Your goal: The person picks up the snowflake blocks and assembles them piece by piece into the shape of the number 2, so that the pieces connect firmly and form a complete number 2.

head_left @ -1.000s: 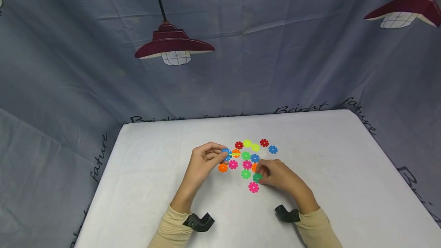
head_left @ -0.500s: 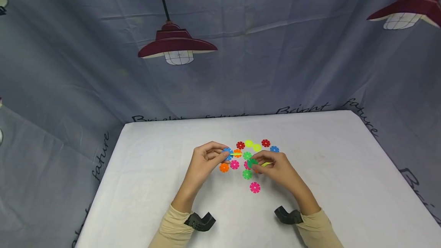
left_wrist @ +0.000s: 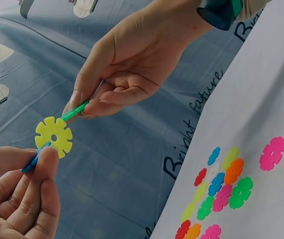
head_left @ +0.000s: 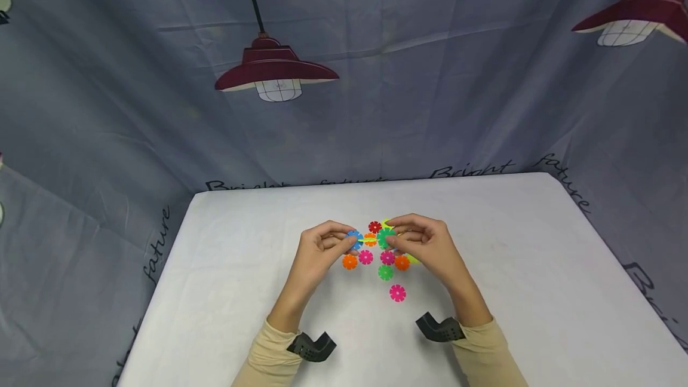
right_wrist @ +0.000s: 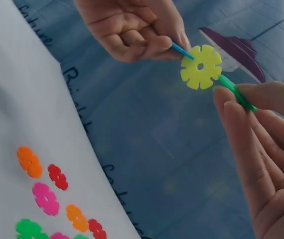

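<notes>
My left hand point(head_left: 322, 248) pinches a blue notched snowflake disc point(left_wrist: 36, 158) between thumb and index finger. A yellow snowflake disc point(left_wrist: 45, 129) is slotted onto the blue one, at an angle to it. From the other side my right hand point(head_left: 430, 242) pinches a green snowflake disc point(right_wrist: 237, 93), whose edge meets the rim of the yellow disc. The three pieces are held up over the table, nearly in a row. In the head view the yellow disc appears edge-on as a thin line.
Several loose discs lie on the white table point(head_left: 242, 232) below the hands, among them a pink disc point(head_left: 398, 293), an orange disc point(head_left: 350, 262) and a red disc point(head_left: 375, 227). A grey curtain point(head_left: 355, 124) printed with lamps hangs behind. Each wrist wears a black mount.
My right hand has carried the green disc from low over the near discs, up and left to the yellow disc's edge. My left hand has stayed nearly still with the blue disc.
</notes>
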`<action>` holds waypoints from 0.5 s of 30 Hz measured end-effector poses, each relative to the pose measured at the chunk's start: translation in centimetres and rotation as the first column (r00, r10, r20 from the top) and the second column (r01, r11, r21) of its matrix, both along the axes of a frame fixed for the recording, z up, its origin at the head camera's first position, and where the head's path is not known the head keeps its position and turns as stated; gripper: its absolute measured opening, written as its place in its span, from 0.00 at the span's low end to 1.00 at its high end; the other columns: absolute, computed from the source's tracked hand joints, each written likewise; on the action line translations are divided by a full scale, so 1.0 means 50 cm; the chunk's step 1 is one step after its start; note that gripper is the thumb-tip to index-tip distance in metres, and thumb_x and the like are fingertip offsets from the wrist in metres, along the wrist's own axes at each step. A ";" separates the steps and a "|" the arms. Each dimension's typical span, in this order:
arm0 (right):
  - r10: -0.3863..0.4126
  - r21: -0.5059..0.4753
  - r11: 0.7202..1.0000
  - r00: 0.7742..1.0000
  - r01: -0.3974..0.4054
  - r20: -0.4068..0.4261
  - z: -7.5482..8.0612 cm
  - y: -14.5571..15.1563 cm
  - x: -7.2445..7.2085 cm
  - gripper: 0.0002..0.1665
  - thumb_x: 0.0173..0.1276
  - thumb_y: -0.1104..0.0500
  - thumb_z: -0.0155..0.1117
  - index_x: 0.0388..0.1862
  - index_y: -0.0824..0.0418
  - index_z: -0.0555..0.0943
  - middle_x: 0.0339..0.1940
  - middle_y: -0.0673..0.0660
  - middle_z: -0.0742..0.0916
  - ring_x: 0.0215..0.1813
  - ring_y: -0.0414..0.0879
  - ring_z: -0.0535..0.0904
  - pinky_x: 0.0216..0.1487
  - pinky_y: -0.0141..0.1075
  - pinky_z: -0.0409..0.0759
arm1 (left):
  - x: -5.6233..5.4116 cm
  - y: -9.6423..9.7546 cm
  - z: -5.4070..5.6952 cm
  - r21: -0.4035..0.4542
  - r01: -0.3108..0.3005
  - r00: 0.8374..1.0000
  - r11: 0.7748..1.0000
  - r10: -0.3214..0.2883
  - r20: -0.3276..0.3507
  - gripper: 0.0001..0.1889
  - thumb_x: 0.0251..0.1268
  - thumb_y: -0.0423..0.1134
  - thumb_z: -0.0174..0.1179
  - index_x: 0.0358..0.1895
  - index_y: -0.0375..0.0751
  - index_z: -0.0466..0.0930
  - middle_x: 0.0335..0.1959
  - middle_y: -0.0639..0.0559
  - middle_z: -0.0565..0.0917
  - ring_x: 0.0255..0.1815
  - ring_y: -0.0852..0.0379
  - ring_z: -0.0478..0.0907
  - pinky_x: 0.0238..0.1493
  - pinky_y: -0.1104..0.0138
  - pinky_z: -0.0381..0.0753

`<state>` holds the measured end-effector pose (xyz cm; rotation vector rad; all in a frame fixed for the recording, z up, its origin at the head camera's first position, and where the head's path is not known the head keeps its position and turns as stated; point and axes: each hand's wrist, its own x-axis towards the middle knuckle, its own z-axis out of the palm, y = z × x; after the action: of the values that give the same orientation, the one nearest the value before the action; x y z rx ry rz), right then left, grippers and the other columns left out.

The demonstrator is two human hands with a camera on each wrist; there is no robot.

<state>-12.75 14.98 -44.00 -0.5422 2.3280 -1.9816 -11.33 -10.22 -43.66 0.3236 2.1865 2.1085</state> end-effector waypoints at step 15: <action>-0.055 -0.017 0.998 0.998 0.055 -0.022 -0.007 -0.013 0.005 0.14 0.66 0.68 0.73 0.50 0.67 0.85 0.39 0.65 0.90 0.34 0.42 0.90 0.39 0.42 0.90 | -0.002 0.003 -0.003 0.031 -0.020 1.000 0.999 0.020 -0.023 0.10 0.70 0.37 0.68 0.48 0.37 0.86 0.41 0.28 0.87 0.38 0.46 0.90 0.52 0.66 0.88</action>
<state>-12.51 14.35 -44.34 -0.5101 2.3674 -2.0297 -11.41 -10.08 -43.80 0.3319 2.1811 2.1616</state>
